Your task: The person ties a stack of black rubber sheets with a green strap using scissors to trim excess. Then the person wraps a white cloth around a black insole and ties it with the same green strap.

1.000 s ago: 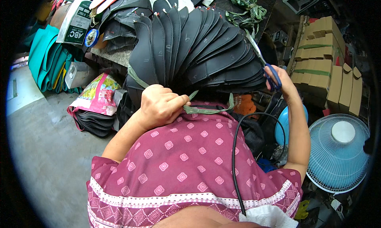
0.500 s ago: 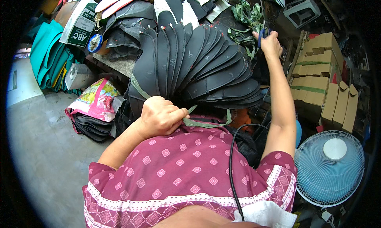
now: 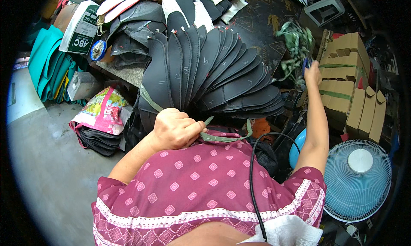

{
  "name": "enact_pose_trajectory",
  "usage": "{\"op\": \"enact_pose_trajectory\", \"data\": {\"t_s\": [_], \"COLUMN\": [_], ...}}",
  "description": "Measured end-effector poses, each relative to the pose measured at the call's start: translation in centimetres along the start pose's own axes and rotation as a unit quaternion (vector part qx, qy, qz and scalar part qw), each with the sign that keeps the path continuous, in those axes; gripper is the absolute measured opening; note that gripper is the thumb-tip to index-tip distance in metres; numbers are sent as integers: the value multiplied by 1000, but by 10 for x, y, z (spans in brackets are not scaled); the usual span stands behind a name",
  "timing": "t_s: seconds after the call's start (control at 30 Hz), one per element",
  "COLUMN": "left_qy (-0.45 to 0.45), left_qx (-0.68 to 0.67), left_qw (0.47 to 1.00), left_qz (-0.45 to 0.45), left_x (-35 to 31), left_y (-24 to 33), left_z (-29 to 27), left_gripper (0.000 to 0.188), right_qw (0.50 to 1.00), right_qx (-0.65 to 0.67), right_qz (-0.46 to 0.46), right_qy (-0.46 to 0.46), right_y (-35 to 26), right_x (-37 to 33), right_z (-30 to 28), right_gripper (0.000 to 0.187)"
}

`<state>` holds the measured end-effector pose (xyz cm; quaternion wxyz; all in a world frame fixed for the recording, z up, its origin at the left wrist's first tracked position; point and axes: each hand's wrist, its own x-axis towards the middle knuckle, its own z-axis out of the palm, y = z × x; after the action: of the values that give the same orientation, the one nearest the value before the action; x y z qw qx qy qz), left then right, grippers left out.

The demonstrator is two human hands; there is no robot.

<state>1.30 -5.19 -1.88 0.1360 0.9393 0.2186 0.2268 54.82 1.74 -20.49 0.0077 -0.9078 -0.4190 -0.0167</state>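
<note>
A fanned stack of black, curved, stitched pieces (image 3: 214, 70) with pale chalk marks lies in front of me. My left hand (image 3: 176, 128) is closed at its near edge, pinching a flat green strip (image 3: 229, 139). One part of the strip runs up the stack's left side; the other loops loosely against my shirt. Out to the right, my right hand (image 3: 314, 76) is closed round the blue handles of scissors (image 3: 306, 66). Just beyond them is a tangle of green strips (image 3: 295, 42), blurred by motion. The scissors' blades cannot be made out against it.
Tan cardboard pieces (image 3: 342, 72) tied in bundles stand at the right, above a fan (image 3: 359, 177). At the left are folded teal sheets (image 3: 49, 66), a green-and-white can (image 3: 80, 29) and a colourful bag (image 3: 102, 111) with black pieces. A black cable (image 3: 251, 181) crosses my front.
My right hand has swung right with the scissors, and the tangle of green strips has shifted right with it, uncovering the dark tabletop. My left hand stays almost still on the strip.
</note>
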Motion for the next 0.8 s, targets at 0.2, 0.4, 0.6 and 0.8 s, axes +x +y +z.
{"op": "enact_pose_trajectory", "data": {"t_s": [0.2,0.4,0.6,0.8], "left_qy": [34,3,23,18], "left_qx": [-8,14,2,-3], "left_qw": [999,1000,1000,1000], "left_qz": [5,9,-2,-8], "left_x": [0,-1,-2,-6], "left_y": [-2,-2,0,-1], "left_z": [3,2,5,6], "left_gripper": [15,14,14,12], "right_qw": [984,885,781,982], "right_qx": [161,465,613,139], "right_qz": [59,34,-121,-125], "right_qy": [-43,-9,17,-13], "right_y": [86,78,-41,-112], "right_x": [-10,3,39,21], "right_z": [38,-9,-78,-90], "right_gripper": [46,35,39,59]}}
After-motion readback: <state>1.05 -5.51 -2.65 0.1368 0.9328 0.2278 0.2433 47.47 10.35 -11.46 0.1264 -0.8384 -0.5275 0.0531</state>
